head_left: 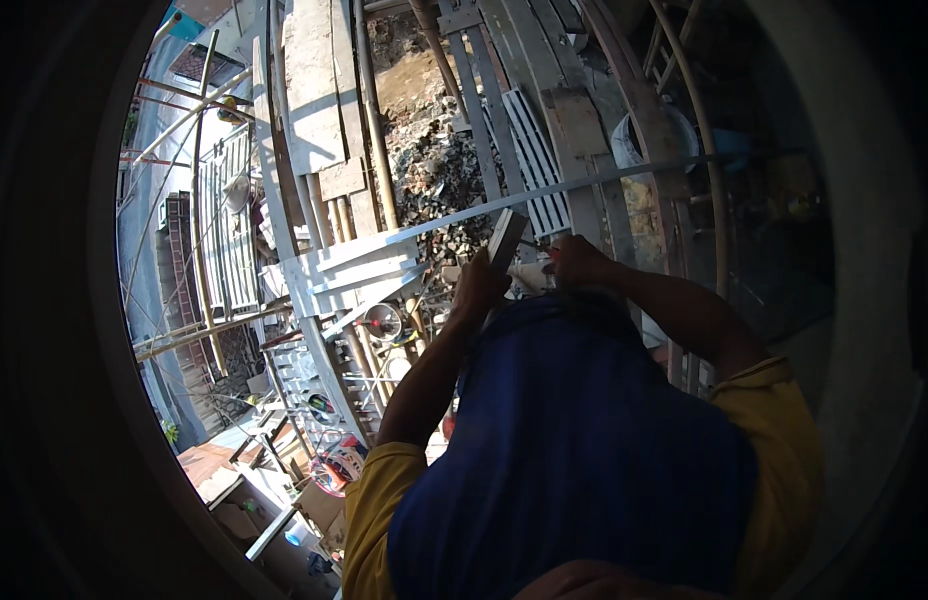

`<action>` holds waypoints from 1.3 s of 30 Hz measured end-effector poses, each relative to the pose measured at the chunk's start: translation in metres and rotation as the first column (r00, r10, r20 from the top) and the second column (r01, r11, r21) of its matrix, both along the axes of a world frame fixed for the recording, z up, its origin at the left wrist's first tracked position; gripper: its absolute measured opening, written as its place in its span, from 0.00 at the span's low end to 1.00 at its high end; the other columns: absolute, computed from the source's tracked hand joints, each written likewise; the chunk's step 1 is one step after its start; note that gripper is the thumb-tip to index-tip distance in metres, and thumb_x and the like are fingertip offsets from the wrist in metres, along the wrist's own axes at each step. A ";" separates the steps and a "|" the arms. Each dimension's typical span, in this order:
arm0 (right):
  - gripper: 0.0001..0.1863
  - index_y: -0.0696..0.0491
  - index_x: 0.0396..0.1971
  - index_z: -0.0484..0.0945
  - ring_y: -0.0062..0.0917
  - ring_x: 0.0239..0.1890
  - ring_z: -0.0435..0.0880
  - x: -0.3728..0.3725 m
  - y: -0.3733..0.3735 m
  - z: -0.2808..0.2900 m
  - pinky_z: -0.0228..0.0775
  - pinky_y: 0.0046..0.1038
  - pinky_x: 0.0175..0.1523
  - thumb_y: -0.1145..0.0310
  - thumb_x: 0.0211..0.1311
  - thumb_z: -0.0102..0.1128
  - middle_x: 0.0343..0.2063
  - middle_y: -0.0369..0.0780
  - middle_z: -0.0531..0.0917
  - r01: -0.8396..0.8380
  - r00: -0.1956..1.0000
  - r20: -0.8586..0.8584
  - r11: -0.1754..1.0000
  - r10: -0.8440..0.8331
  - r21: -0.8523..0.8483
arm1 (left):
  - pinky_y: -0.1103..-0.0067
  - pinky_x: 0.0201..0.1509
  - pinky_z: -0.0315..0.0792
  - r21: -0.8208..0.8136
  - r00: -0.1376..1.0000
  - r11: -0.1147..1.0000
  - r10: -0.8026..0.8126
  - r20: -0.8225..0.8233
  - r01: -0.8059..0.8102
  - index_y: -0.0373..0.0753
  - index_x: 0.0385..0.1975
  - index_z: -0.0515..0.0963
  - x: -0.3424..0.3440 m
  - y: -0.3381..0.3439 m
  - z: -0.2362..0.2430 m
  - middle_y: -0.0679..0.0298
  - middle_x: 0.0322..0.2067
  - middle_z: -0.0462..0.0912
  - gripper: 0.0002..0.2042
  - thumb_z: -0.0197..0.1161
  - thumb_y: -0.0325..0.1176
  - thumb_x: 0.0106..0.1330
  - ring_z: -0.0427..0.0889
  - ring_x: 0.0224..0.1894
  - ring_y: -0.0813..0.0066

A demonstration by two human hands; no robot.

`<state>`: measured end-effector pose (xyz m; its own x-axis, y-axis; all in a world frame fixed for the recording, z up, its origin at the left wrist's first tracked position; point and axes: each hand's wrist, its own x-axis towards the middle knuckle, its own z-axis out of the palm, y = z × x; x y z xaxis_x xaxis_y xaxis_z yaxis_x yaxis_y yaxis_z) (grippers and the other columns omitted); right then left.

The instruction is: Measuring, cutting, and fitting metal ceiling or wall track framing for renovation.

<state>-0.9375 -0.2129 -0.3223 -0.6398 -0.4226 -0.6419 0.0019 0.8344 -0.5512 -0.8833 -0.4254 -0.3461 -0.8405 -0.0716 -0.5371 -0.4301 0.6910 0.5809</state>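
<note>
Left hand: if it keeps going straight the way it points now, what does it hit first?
Probably the short grey bar right at the left hand; it seems to grip or touch it already. Just beyond runs the long metal rail. Depth is unclear in this fisheye view.

Two hands, left hand (481, 285) and right hand (578, 262); one short metal bar (507, 238); one long metal strip (584, 184).

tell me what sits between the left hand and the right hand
In the head view, a short flat grey metal bar stands between the left hand and the right hand, gripped by the left.
</note>
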 end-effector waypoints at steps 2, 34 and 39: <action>0.21 0.62 0.32 0.80 0.43 0.38 0.84 0.005 0.003 -0.009 0.73 0.38 0.42 0.59 0.49 0.73 0.31 0.53 0.82 0.009 1.000 0.015 1.000 -0.009 0.010 | 0.57 0.42 0.77 -0.056 1.000 0.998 0.006 0.013 -0.005 0.34 0.41 0.72 0.005 0.003 -0.009 0.41 0.34 0.83 0.16 0.62 0.30 0.52 0.84 0.41 0.43; 0.13 0.55 0.34 0.77 0.38 0.43 0.80 -0.059 0.040 0.075 0.71 0.38 0.52 0.76 0.47 0.69 0.33 0.43 0.81 -0.168 0.815 -0.577 0.975 0.055 -0.145 | 0.77 0.27 0.75 0.586 0.993 0.808 -0.006 0.116 -0.064 0.33 0.35 0.80 0.000 -0.023 0.040 0.60 0.25 0.83 0.16 0.65 0.42 0.59 0.81 0.24 0.75; 0.09 0.51 0.31 0.79 0.31 0.42 0.81 -0.090 0.045 0.095 0.71 0.36 0.50 0.67 0.51 0.67 0.29 0.38 0.81 -0.446 0.509 -0.700 0.849 0.500 0.282 | 0.71 0.30 0.74 0.364 0.988 0.931 -0.057 0.147 0.000 0.31 0.36 0.78 0.008 -0.004 0.049 0.56 0.25 0.82 0.24 0.63 0.51 0.60 0.81 0.26 0.68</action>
